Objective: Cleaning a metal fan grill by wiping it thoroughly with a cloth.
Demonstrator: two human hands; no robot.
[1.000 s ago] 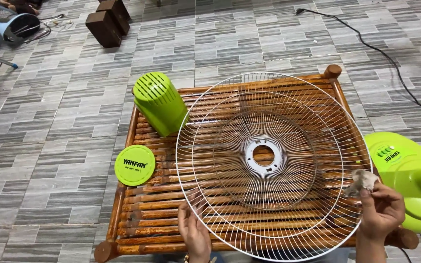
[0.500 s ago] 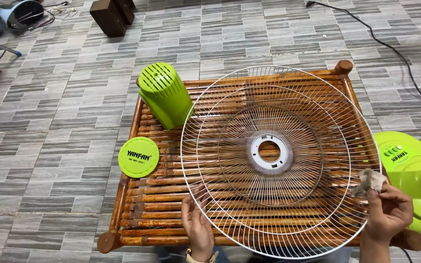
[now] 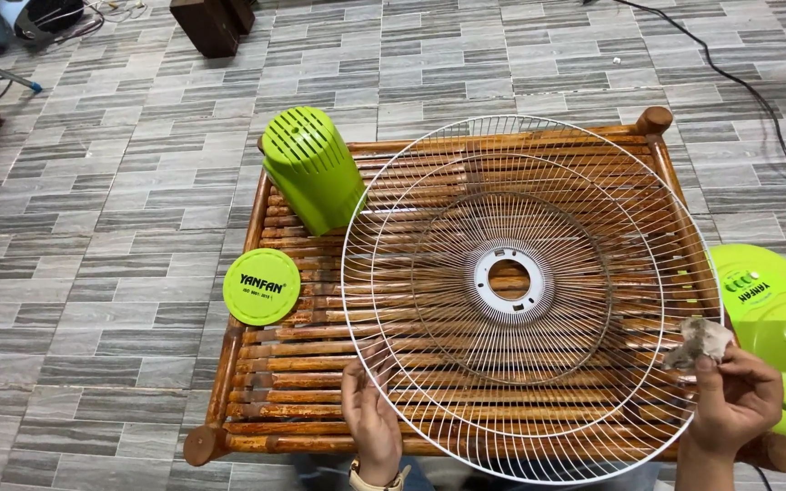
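Landmark is the white wire fan guard (image 3: 525, 291), lying flat, dished side up, on the slatted bamboo tabletop (image 3: 266, 400). Left of the guard: a round green cap (image 3: 261, 286) near its rim, and a green ribbed motor housing (image 3: 311, 177) by the guard's upper left edge. Left hand (image 3: 370, 418) sits at the guard's near-left rim, fingers spread flat on the wires, pressing rather than closed around anything, so that grip is loose and wide. Centre hub ring (image 3: 509, 280) is well apart from both hands. Right hand (image 3: 734, 400) is just outside the guard's near-right rim, grip pinched narrow on a crumpled grey rag (image 3: 700, 341), which touches the outer wires. The guard lies to the left of the rag, so the right hand is nearer that rim. Right of the guard: a green fan base (image 3: 775, 309), beside the tabletop.
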